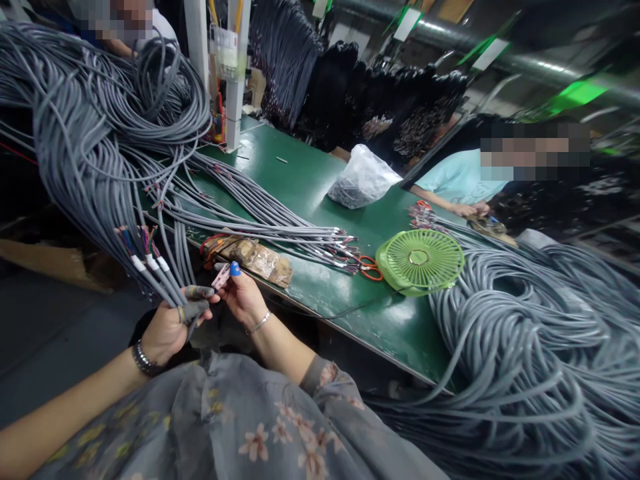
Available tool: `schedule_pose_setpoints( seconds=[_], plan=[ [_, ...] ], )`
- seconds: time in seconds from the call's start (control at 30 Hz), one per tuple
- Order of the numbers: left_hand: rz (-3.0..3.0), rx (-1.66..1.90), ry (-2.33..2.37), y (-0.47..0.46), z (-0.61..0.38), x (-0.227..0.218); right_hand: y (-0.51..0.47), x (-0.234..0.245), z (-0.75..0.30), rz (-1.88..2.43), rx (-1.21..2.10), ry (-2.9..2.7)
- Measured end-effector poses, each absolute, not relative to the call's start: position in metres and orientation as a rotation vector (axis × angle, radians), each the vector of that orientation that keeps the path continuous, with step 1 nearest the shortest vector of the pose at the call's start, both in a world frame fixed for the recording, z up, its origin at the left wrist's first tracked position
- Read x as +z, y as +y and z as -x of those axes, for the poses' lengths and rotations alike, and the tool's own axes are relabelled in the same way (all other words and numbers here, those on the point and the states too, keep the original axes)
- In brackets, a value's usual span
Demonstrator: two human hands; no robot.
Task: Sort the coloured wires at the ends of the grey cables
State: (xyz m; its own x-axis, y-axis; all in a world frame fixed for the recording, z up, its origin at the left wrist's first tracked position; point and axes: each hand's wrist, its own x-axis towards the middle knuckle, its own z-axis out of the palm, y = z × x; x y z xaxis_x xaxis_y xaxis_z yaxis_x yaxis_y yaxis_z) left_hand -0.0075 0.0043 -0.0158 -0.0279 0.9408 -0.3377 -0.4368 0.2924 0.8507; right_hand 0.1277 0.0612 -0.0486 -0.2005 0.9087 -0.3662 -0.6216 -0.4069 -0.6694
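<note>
My left hand (pixel 167 330), with grey covers on its thumb and a finger, is closed around several grey cables (pixel 167 293). Their stripped ends point up and away, showing coloured wires (pixel 147 239) above white bands (pixel 150 262). Close beside it, my right hand (pixel 246 300) pinches a small flat pink-and-white piece (pixel 221 277) whose exact kind I cannot make out. A blue cover (pixel 235 269) sits on its thumb. The fingertips of both hands nearly meet, just off the table's front edge.
On the green table (pixel 300 180) lie a wooden block (pixel 265 262), orange-handled scissors (pixel 371 268), a green fan (pixel 420 260) and a plastic bag (pixel 363 177). Cable heaps (pixel 75 127) hang left; coils (pixel 525 333) lie right. A co-worker (pixel 455 177) sits opposite, and another person (pixel 163 27) is beyond the post.
</note>
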Motion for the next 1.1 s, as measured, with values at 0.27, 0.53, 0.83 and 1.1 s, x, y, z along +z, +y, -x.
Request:
schedule_pose_setpoints(
  seconds=[0.27,0.53,0.83,1.1],
  plan=[
    [-0.587,1.201,1.095,0.005,0.005,-0.012,0.058,-0.051,-0.129,0.86,1.888,-0.486],
    [-0.556,1.241,0.981,-0.005,0.026,-0.022,0.048,-0.053,-0.144,0.96,1.989,-0.356],
    [-0.489,1.277,1.01,-0.01,0.031,-0.027,0.036,-0.066,-0.15,0.971,1.981,-0.416],
    [-0.715,1.217,1.124,-0.003,0.0,-0.058,0.013,-0.077,-0.173,1.003,1.717,-0.659]
  ],
)
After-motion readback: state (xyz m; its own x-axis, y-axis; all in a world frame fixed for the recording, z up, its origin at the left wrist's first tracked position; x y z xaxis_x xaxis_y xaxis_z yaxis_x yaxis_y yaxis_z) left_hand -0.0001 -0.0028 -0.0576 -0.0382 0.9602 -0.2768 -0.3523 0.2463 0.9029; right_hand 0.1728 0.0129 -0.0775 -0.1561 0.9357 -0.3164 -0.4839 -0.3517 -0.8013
